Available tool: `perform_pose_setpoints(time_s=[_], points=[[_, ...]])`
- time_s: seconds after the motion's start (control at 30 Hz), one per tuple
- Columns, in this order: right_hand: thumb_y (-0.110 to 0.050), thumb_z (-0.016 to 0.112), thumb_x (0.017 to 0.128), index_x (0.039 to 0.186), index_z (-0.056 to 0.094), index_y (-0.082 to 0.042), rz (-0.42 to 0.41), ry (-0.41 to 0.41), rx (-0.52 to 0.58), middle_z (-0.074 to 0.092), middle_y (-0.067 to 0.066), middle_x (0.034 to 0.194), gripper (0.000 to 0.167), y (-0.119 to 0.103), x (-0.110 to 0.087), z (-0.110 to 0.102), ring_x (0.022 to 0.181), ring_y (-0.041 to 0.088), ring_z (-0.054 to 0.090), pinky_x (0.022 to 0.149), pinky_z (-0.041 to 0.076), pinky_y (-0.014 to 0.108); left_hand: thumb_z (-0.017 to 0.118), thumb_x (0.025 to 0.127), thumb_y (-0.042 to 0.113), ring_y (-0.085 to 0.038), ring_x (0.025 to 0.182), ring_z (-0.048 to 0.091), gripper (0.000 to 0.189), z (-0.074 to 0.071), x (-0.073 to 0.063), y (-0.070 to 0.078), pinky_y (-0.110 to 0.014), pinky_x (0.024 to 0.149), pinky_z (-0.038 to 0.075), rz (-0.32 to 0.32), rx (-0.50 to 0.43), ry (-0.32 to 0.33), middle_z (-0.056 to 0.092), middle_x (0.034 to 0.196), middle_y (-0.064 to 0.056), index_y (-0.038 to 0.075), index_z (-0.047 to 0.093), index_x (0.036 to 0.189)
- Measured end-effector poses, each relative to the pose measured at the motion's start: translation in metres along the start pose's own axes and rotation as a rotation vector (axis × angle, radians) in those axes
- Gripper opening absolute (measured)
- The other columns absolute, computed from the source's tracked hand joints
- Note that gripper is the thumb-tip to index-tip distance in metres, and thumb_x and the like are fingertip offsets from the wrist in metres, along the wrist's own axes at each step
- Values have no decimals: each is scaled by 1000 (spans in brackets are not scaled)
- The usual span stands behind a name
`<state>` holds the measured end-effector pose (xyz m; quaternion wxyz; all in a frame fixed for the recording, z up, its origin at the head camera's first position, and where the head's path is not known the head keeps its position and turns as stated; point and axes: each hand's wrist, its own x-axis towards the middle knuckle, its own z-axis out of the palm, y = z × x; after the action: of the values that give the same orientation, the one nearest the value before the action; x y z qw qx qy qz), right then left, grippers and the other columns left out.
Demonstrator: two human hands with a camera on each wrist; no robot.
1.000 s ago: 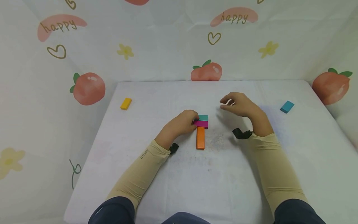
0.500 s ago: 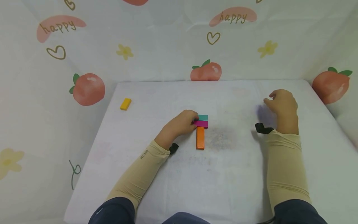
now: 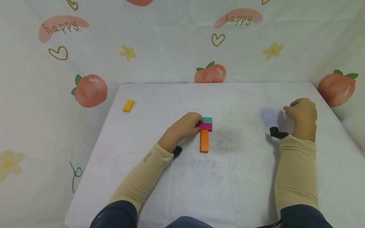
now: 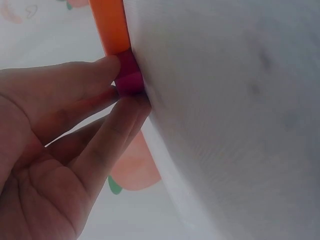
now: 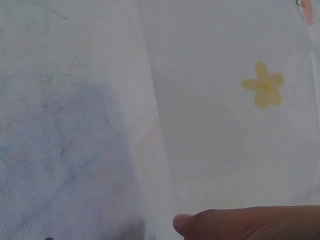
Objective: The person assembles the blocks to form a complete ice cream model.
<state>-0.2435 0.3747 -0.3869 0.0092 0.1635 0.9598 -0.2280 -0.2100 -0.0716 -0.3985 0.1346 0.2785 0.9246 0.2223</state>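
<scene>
Near the middle of the table, a teal block [image 3: 207, 120] and a magenta block [image 3: 206, 127] lie side by side across the far end of an orange block [image 3: 204, 141]. My left hand [image 3: 185, 127] pinches the left ends of the teal and magenta blocks. Its thumb lies on the magenta block [image 4: 130, 75] in the left wrist view, and the fingers there hide the teal one. On the right, my right hand [image 3: 304, 110] has its fingers curled round a blue block [image 3: 292, 105], of which only a sliver shows. The right wrist view catches just one finger [image 5: 235, 223].
A yellow block [image 3: 128, 106] lies at the table's far left. The white-covered table [image 3: 228, 183] ends at a printed cloth backdrop [image 3: 171, 47]. Dark wrist cameras [image 3: 278, 133] stick out from both sleeves.
My right hand has moved right, away from the middle, to the blue block, which it now covers almost wholly. The left hand and the joined blocks have stayed put.
</scene>
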Motion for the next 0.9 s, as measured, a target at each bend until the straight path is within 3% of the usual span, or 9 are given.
perform_pose_setpoints(time_s=[0.13, 0.23, 0.33, 0.43, 0.67, 0.9], points=[[-29, 60, 99, 127, 62, 13, -3, 32, 7, 55, 41, 136, 50, 5, -1, -2, 125, 62, 50, 103, 44, 69, 67, 102, 7, -25, 109, 62, 30, 0, 0, 0, -37, 102, 55, -3, -15, 0, 72, 123, -14, -4, 70, 130], [-29, 62, 97, 125, 63, 14, 14, 39, 16, 57, 41, 132, 51, 9, -3, -4, 119, 59, 53, 93, 48, 66, 66, 101, 6, -25, 108, 62, 29, 0, 0, 1, -36, 100, 55, -1, -18, -2, 73, 121, -14, -5, 71, 128], [-29, 66, 96, 123, 63, 16, 31, 26, 22, 59, 41, 127, 53, 11, -5, -6, 111, 54, 54, 77, 48, 54, 66, 101, 5, -24, 106, 62, 28, 0, 0, 1, -35, 98, 55, 3, -14, 0, 73, 120, -14, -5, 71, 127], [-28, 69, 96, 124, 63, 16, 52, -5, 26, 60, 41, 123, 53, 12, -7, -7, 107, 51, 53, 72, 45, 47, 67, 100, 4, -23, 102, 61, 25, 0, 0, 1, -33, 93, 53, 15, -1, 6, 73, 113, -13, -5, 73, 123], [-24, 68, 98, 127, 61, 17, 102, -37, 61, 58, 39, 119, 50, 9, -9, -6, 108, 48, 51, 79, 49, 54, 67, 99, 3, -20, 90, 55, 14, 0, 1, 1, -28, 80, 45, 33, 16, 16, 64, 92, -7, -3, 75, 109], [-25, 65, 98, 126, 61, 18, 89, 4, 66, 57, 42, 125, 51, 10, -8, -3, 112, 53, 51, 94, 47, 65, 68, 99, 3, -20, 89, 55, 12, 0, 2, 1, -27, 79, 45, 25, 22, 16, 62, 90, -6, -1, 75, 107]])
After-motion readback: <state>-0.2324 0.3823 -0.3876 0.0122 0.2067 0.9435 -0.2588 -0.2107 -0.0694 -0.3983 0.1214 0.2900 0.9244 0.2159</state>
